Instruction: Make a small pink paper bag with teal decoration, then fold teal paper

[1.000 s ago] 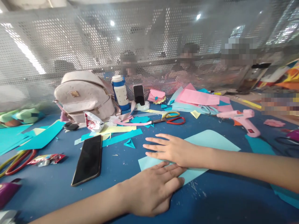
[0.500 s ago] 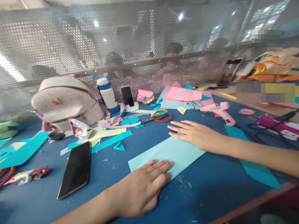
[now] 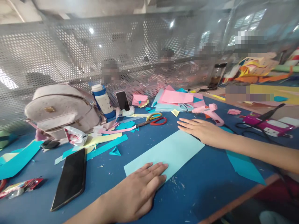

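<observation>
A light blue paper strip (image 3: 168,151) lies flat and slanted on the blue table (image 3: 105,180). My left hand (image 3: 140,189) rests palm down on its lower left part, fingers spread a little. At the strip's upper right end is my right hand (image 3: 203,132), its fingers stretched out to the left and the hand holding nothing. Beyond the strip lie scissors (image 3: 158,121) with red and yellow handles. A pink glue gun (image 3: 209,112) sits just behind my right hand. Under my right forearm runs a darker blue paper strip (image 3: 244,166).
A black phone (image 3: 70,179), paper scraps (image 3: 109,146) and a wrapped snack (image 3: 21,187) are at the left. Farther back stand a backpack (image 3: 63,109), a bottle (image 3: 102,101) and pink paper (image 3: 177,95). At the right is a purple power strip (image 3: 266,124).
The view has shifted slightly, so most things sit farther left. My right hand has slid right along the paper toward its upper right edge, uncovering more of it. My left hand stays on the paper.
</observation>
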{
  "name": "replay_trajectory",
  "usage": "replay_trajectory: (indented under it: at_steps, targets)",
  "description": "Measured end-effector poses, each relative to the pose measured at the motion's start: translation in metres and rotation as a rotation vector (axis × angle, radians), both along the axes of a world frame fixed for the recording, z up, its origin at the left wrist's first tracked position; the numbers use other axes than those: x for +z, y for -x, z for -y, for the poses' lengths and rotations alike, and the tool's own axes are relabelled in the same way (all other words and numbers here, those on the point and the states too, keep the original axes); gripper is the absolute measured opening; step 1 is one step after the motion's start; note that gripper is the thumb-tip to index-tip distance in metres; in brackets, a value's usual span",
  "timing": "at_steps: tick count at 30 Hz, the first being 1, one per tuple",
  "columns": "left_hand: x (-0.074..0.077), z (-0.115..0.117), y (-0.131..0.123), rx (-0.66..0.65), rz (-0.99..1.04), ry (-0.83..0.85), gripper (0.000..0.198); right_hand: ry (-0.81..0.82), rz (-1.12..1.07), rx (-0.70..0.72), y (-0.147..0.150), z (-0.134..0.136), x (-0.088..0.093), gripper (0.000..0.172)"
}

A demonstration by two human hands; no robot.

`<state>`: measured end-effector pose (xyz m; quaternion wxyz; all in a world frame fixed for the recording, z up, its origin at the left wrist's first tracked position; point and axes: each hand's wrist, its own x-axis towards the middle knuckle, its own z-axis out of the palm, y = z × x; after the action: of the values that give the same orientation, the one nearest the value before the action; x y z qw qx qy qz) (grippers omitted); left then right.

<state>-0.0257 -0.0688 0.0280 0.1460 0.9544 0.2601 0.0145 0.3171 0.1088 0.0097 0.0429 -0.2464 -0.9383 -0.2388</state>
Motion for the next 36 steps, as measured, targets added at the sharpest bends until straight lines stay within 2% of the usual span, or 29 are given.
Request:
replay_trajectory:
  at_steps: [5, 9, 11, 14, 18, 20, 23, 24, 28, 32, 34, 36]
  targets:
    - [0.009, -0.003, -0.001, 0.053, 0.106, 0.121, 0.051, 0.204, -0.072, -0.048, 0.032, -0.003, 0.023, 0.059]
    - [0.013, -0.008, 0.001, 0.104, 0.183, 0.228, 0.052, 0.543, -0.154, -0.037, 0.076, 0.005, 0.043, 0.025]
    - [0.013, -0.012, 0.005, 0.158, 0.180, 0.222, 0.052, 0.733, -0.143, -0.063, 0.094, 0.008, 0.048, 0.023]
    - [0.012, -0.019, 0.013, 0.245, 0.136, 0.167, 0.065, 0.898, -0.058, -0.078, 0.111, 0.011, 0.052, 0.029]
    - [0.010, -0.029, 0.026, 0.330, 0.117, 0.089, 0.079, 1.115, 0.033, 0.067, 0.117, 0.015, 0.057, 0.023]
    - [0.009, -0.032, 0.031, 0.366, 0.132, 0.070, 0.080, 1.142, -0.010, 0.074, 0.117, 0.023, 0.058, 0.024]
    - [0.004, -0.036, 0.035, 0.461, 0.192, 0.079, 0.076, 1.035, -0.047, -0.043, 0.116, 0.040, 0.060, 0.040]
    - [0.002, -0.037, 0.035, 0.507, 0.220, 0.087, 0.072, 1.011, -0.026, -0.074, 0.116, 0.045, 0.060, 0.040]
    - [-0.002, -0.045, 0.034, 0.690, 0.381, 0.232, 0.045, 1.006, 0.037, -0.075, 0.118, 0.058, 0.061, 0.029]
    - [0.011, -0.056, 0.031, 0.727, 0.565, 0.362, 0.021, 0.991, -0.105, -0.043, 0.120, 0.058, 0.062, 0.036]
    - [0.021, -0.063, 0.031, 0.766, 0.694, 0.364, 0.021, 1.102, -0.182, -0.041, 0.121, 0.053, 0.061, 0.033]
    - [0.029, -0.071, 0.033, 0.831, 0.851, 0.378, 0.028, 1.360, -0.298, -0.040, 0.123, 0.046, 0.058, 0.034]
